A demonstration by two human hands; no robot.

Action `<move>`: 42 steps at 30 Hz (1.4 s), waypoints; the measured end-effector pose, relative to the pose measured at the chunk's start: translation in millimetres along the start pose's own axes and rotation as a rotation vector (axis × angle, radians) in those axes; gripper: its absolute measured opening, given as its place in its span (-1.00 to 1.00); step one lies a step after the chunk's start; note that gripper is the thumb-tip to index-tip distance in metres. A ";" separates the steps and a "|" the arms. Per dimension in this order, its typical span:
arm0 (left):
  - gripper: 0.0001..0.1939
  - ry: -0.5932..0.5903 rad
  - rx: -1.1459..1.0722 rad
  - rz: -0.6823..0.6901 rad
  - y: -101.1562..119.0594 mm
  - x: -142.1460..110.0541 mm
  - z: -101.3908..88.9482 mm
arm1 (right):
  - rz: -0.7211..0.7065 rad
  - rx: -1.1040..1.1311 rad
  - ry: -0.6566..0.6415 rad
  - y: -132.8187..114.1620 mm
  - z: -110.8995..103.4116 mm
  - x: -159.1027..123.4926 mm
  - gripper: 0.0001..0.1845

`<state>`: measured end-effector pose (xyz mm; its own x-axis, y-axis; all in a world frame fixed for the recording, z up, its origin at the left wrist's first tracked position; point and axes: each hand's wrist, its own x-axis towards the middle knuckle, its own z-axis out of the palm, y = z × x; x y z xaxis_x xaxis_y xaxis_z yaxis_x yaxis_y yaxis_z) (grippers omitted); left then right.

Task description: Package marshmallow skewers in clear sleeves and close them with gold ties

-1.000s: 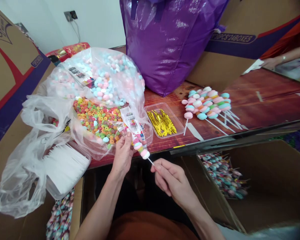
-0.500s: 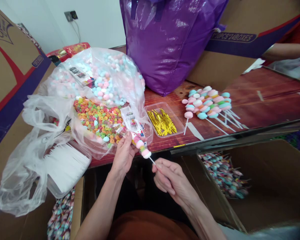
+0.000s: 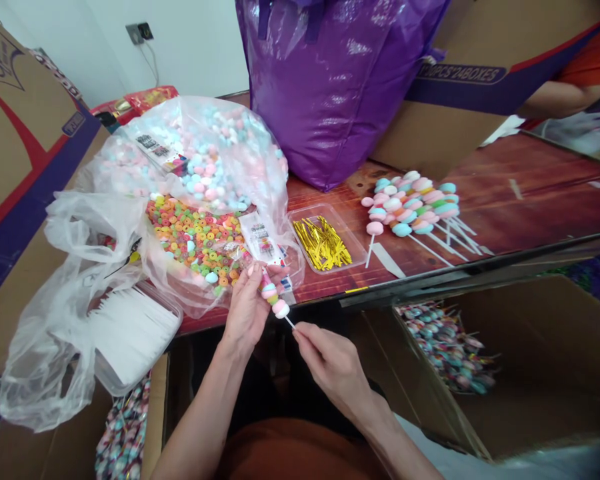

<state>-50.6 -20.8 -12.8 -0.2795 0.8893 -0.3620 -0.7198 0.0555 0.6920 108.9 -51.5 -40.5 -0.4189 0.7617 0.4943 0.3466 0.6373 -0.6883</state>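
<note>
- The white-stick skewer of pastel marshmallows and ring sweets [image 3: 281, 309] is just off the front edge of the red-brown wooden table [image 3: 545, 197].
- The left hand [image 3: 245, 310] grips its upper end; the right hand [image 3: 336, 360] pinches the stick, apart from the left.
- The step looks like sleeving; whether film surrounds the sweets is unclear.
- The next move calls for a light, aligned push.
- Shiny gold ties [image 3: 325, 243] lie near the front edge.

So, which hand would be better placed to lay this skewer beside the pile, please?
Probably the right hand: it pinches the stick, and the pile lies to that side, while the left hand holds the candy end.
</note>
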 end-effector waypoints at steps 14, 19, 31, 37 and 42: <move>-0.80 0.001 -0.096 0.009 -1.0 0.2 -1.2 | -0.162 -0.203 0.148 -0.8 9.1 -4.9 -0.85; -0.76 -0.066 -0.031 -0.022 -2.0 -2.0 -0.9 | -0.132 -0.133 0.124 7.2 7.9 -2.4 -0.82; -0.78 -0.148 0.077 -0.057 1.3 -4.4 -1.2 | 0.008 -0.082 0.104 2.3 5.2 0.4 -0.80; -0.72 -0.099 0.046 -0.166 9.0 -2.8 -0.8 | -0.076 -0.193 0.112 15.3 -6.3 0.9 -0.82; -0.59 -0.053 0.074 -0.258 15.4 0.7 0.1 | -0.142 -0.205 0.076 16.6 -19.4 6.1 -0.80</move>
<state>-61.8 -19.3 -2.3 -0.0579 0.8637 -0.5007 -0.7141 0.3147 0.6254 128.3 -34.0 -38.6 -0.4141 0.6642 0.6224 0.4544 0.7433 -0.4909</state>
